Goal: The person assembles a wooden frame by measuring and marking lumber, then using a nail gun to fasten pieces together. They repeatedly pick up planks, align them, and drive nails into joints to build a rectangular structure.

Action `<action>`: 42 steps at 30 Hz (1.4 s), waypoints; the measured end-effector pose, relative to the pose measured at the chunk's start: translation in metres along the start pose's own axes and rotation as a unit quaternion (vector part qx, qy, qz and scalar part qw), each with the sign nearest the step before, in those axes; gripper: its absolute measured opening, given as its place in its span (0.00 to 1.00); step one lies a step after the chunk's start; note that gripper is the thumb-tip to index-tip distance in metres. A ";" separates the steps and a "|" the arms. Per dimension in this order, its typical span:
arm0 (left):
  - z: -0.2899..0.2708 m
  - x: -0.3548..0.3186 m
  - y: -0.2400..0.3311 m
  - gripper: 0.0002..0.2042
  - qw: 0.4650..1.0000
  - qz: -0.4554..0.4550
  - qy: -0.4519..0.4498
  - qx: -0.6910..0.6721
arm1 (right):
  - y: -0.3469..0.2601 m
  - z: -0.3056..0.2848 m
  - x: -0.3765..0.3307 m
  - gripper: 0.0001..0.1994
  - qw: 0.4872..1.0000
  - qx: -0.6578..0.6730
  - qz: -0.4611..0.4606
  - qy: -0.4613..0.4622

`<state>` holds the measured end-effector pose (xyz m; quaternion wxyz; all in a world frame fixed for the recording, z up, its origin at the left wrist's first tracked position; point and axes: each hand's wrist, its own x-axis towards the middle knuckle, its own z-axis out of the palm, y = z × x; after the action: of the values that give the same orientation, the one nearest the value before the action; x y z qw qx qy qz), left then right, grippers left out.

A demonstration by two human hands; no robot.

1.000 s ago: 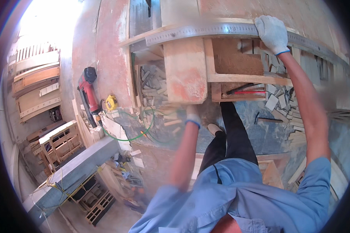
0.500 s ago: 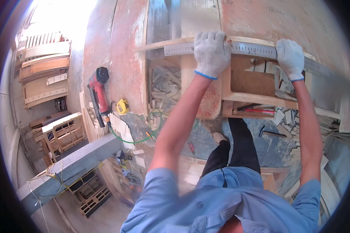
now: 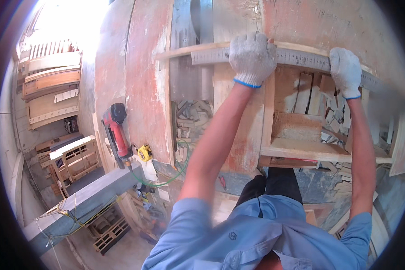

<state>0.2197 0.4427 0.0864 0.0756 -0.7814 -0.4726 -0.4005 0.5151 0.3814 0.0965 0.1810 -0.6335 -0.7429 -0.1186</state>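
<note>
My left hand [image 3: 253, 59], in a white knitted glove with a blue cuff, is closed over a long metal ruler [image 3: 303, 58] and a narrow wooden strip [image 3: 184, 51] along its far edge. Farther right, my right hand [image 3: 346, 73], gloved alike, is closed over the same ruler and strip. The ruler lies crosswise on the worn reddish workbench [image 3: 144, 85], spanning a dark gap and a wooden frame opening. Both hands' fingertips are hidden over the far side.
A red and black nail gun [image 3: 117, 132] with a green hose [image 3: 166, 183] lies at the left, beside a yellow tape measure [image 3: 145, 153]. Wood offcuts [image 3: 194, 118] fill openings in the bench. A wooden frame [image 3: 310, 150] is close in front of my body. Stacked boards [image 3: 51, 81] stand far left.
My view has moved forward over the bench, so the nail gun and frame appear lower. Both hands keep their hold on the ruler and strip, slightly farther right in the picture.
</note>
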 end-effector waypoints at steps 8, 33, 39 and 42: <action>0.047 0.058 -0.020 0.11 0.995 -0.032 -0.048 0.083 | 0.038 0.040 0.070 0.17 0.999 -0.031 -0.005 0.010; -0.128 -0.059 0.071 0.06 0.978 -0.139 -0.119 -0.102 | -0.029 -0.075 -0.051 0.25 0.978 0.090 0.114 -0.151; -0.183 -0.044 0.115 0.10 0.981 -0.168 -0.096 -0.031 | -0.046 -0.150 -0.007 0.24 0.987 0.074 0.075 -0.122; -0.215 -0.073 0.137 0.11 0.970 -0.222 -0.070 -0.073 | 0.005 -0.133 0.007 0.21 0.930 0.168 0.147 -0.292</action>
<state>0.1928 0.2121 0.2149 -0.1059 -0.6863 -0.6081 -0.3846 0.5348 0.3350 0.2196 0.0755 -0.7025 -0.6706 0.2259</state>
